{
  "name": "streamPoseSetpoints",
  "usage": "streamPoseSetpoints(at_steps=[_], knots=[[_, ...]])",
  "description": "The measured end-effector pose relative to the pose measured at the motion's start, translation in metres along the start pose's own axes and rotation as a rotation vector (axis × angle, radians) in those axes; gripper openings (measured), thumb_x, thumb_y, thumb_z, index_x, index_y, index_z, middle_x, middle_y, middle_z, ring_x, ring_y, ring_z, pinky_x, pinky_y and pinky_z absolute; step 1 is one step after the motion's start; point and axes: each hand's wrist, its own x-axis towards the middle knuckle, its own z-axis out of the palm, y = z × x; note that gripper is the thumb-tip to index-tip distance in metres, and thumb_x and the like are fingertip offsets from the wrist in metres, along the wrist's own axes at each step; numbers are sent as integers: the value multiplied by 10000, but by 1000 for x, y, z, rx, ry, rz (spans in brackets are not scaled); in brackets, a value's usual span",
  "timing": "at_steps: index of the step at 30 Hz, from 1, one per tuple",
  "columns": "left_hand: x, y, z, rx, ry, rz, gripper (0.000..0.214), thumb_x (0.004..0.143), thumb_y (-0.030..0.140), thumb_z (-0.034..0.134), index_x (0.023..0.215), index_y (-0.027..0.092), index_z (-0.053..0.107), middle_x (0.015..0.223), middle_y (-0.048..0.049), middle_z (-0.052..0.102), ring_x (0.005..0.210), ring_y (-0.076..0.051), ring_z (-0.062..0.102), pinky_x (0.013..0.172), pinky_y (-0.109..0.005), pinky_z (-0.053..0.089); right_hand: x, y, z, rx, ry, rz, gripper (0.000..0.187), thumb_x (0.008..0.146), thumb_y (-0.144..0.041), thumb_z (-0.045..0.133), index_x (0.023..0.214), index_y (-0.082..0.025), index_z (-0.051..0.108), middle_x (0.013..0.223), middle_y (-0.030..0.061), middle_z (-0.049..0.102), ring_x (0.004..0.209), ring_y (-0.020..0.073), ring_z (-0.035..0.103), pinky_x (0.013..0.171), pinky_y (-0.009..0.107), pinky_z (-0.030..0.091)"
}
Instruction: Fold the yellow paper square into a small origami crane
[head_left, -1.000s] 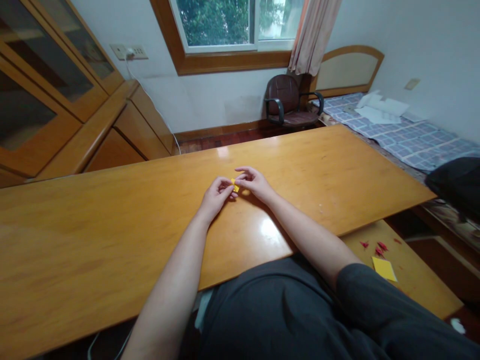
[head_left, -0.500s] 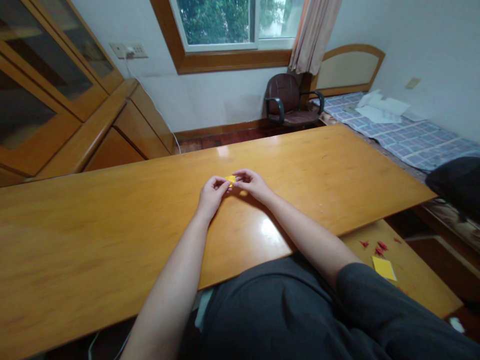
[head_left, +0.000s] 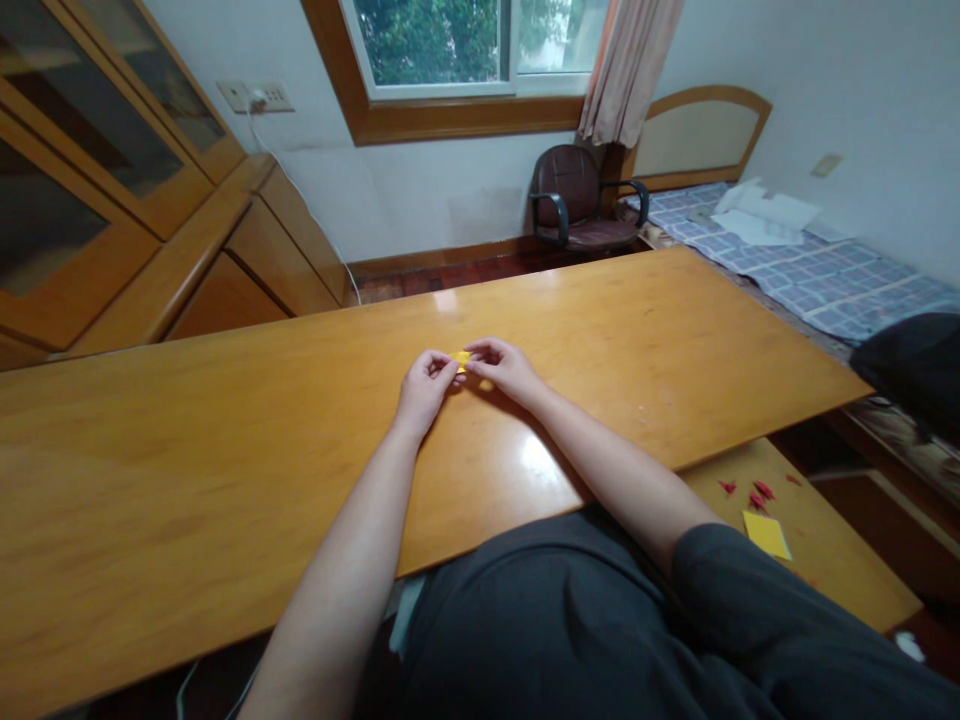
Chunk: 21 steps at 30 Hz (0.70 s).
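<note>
A small folded piece of yellow paper [head_left: 462, 359] is pinched between both my hands just above the long wooden table [head_left: 225, 430]. My left hand [head_left: 424, 389] grips its left end with curled fingers. From the right, the thumb and fingertips of my right hand [head_left: 504, 367] close on the other end. Most of the paper is hidden by my fingers.
A lower wooden bench [head_left: 817, 540] at the right carries a yellow paper square [head_left: 766, 533] and a few small red folded pieces [head_left: 757, 492]. Beyond the table stand a dark office chair [head_left: 574, 203], a bed [head_left: 810, 270] and wooden cabinets [head_left: 112, 200].
Both hands shifted slightly up and left with the paper; the paper turned from upright between the fingers to flatter. Since half a second ago, almost nothing moved.
</note>
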Motion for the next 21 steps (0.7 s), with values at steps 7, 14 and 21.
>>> streamPoseSetpoints(at_steps=[7,14,21], knots=[[1,-2,-1,70,29,50,312,716,414,746,814,172,576,702,9,646,628,-125,637,621,-236,511,1,3,-1,-14,-1,-4,372,682,-337,758,996,-166,656,847,20,658,770,135,599,743,278,486],[1,-2,0,45,1,40,286,716,381,733,823,178,562,724,4,642,644,-133,637,655,-263,518,0,1,0,-28,12,-37,402,698,-330,731,1062,-187,634,819,-9,597,719,117,551,678,253,469],[1,-3,1,-19,-6,27,296,696,337,739,847,188,532,765,23,626,646,-119,635,679,-267,530,0,1,-1,-42,29,-23,398,691,-344,737,1039,-177,645,829,-7,582,731,115,544,690,254,448]])
